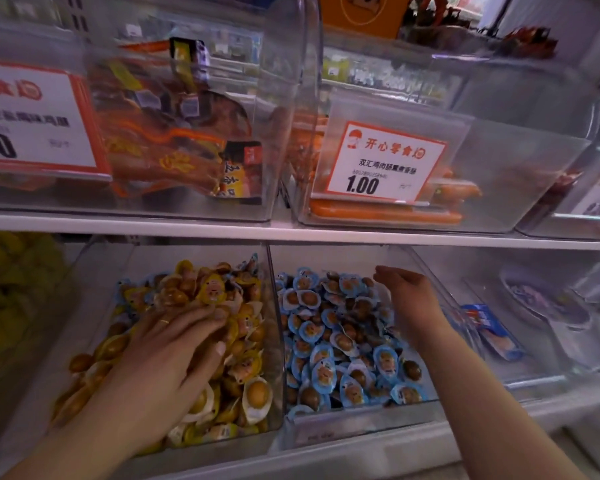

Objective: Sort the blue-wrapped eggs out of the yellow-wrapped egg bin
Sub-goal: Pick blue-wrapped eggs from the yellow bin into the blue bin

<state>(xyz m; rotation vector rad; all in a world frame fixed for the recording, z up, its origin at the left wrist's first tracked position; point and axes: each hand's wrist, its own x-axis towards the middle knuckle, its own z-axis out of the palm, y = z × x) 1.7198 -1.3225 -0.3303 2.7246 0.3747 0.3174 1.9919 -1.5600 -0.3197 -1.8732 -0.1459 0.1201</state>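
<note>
On the lower shelf [291, 233], the yellow egg bin [274, 341] sits lower left of centre, the blue egg bin [426, 271] just right of it. The left hand [167, 355] presses flat, fingers straight, on the yellow eggs [253, 393]. A few blue eggs [252, 263] lie beyond its fingertips at the bin's back. The right hand [409, 296] hovers relaxed over the blue pile [326, 372].

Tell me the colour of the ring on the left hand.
Gold, a thin band on the left hand; head view.
</note>
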